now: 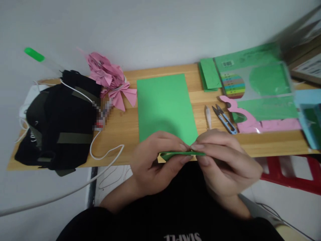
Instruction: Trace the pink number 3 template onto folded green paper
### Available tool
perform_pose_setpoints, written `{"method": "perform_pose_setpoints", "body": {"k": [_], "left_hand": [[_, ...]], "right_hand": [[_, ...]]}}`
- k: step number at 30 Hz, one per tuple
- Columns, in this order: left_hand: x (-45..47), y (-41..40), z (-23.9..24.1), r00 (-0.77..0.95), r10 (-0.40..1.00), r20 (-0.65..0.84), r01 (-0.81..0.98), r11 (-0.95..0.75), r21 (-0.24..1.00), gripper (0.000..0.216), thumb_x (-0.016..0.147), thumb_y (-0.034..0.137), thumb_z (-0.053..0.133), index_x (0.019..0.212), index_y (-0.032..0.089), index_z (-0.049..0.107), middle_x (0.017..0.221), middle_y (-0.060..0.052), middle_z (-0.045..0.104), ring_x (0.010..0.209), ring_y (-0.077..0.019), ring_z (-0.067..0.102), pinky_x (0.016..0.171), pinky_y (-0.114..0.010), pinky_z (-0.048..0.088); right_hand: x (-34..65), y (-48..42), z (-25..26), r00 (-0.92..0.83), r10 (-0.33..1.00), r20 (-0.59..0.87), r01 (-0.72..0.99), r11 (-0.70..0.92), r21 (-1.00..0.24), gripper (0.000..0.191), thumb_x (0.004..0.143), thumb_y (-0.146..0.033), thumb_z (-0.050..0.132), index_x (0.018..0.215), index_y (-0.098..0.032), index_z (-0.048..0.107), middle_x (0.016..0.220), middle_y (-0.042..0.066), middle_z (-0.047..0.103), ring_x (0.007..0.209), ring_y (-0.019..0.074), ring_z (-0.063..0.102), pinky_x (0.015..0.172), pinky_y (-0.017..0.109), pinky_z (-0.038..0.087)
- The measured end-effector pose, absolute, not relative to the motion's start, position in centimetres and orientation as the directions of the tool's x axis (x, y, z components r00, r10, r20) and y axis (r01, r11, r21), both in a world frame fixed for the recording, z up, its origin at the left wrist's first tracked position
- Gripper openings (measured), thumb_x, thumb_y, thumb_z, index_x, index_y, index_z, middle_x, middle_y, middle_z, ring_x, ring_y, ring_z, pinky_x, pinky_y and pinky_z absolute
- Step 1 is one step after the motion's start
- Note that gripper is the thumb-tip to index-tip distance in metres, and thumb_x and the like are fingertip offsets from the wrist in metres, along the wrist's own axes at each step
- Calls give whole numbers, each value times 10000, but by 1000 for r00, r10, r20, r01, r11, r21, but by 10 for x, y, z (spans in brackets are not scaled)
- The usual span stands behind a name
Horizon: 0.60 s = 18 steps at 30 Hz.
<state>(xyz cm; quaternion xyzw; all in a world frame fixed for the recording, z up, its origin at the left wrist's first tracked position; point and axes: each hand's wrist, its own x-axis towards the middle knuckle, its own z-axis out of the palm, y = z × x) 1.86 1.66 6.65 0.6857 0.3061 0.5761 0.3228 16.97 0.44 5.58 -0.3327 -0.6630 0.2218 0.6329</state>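
Head view: my left hand [155, 162] and right hand [227, 162], nearly closed, are pinching folded paper [167, 155]; even pressure should be giving me crisp edges

passage between black bag [60, 124] and green sheet [164, 103], white cable [75, 190] at its front

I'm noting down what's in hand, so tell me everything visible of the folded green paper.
The folded paper is green and thin, seen almost edge-on as a narrow strip running across the view. Layers show, parting slightly at its left end. The left hand and right hand pinch it between thumbs and fingers, close together. It appears near the front edge of the table. Its faces are mostly hidden.
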Motion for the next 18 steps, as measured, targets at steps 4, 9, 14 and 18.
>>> {"method": "perform_pose_setpoints", "body": {"k": [4,9,14,18], "left_hand": [[17,17,66,175,791,587,-2,-595,803,159,919,262,653,1073,220,654,870,-20,724,800,-132,692,695,-249,591],[7,18,67,297,770,565,-132,-553,822,279,977,329,558,1195,185,655,1044,-53,741,946,-157,708,797,-268,607],[3,20,67,312,775,550,-219,-504,835,272,962,270,577,1185,157,682,1027,-82,751,937,-191,724,771,-290,628],[5,19,65,280,786,551,-202,-513,834,257,939,245,609,1174,181,694,998,-73,763,897,-184,730,747,-277,632]], "right_hand": [[170,4,54,70,737,672,176,654,-735,284,839,-99,652,1084,-224,723,877,22,713,747,152,650,614,312,551],[174,6,51,96,749,656,207,629,-749,163,885,-204,624,994,-261,731,797,16,688,696,158,637,612,327,543],[175,10,46,96,707,700,156,684,-712,166,880,-205,628,1001,-246,734,777,14,678,680,153,625,614,324,537],[179,7,47,41,740,672,186,655,-733,160,892,-227,618,1012,-261,719,790,9,670,681,147,619,604,318,525]]}}
